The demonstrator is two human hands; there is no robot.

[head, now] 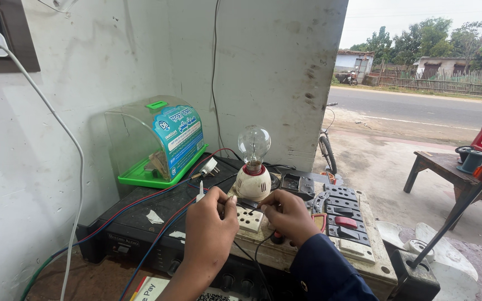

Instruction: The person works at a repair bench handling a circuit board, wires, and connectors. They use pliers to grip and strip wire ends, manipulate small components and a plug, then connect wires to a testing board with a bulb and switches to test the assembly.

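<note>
Both hands close together, left hand point(210, 226) and right hand point(287, 214) each pinching what looks like thin wire point(240, 204) over a white socket point(249, 219). Just behind, clear bulb point(254, 145) upright in white holder point(252, 183); switchboard point(344, 214) right, green-based plastic box point(157, 142) left.

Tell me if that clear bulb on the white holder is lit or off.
Off. The bulb stands upright in its white holder, its glass clear with no glow inside.

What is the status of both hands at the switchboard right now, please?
Left hand and right hand both pinching thin wires over white socket. Clear bulb unlit just behind. Red and blue wires trail alongside.
</note>
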